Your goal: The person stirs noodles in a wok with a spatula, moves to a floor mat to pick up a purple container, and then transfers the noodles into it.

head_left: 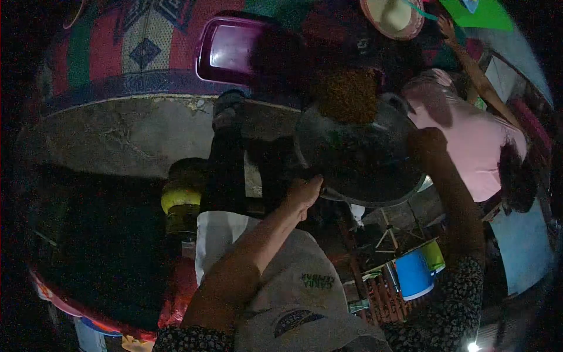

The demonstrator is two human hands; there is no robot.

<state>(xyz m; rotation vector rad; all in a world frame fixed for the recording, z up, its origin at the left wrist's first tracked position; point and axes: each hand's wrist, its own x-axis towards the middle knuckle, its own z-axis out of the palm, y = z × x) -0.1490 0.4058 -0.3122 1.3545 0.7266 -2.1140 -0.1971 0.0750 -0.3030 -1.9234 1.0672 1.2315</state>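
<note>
A large dark pan is held in front of my body. My left hand is closed on its near left edge, and my right hand grips its right side, in shadow. Brown, crumbly food lies at the far rim of the pan; whether it is in the pan or in a container beyond it is too dark to tell. A purple rectangular tray rests on the patterned mat to the far left of the pan.
A person in a pink shirt is close on the right, one arm reaching toward a pink-rimmed basin. A patterned mat covers the far side. A blue container and a yellow-banded object stand lower down.
</note>
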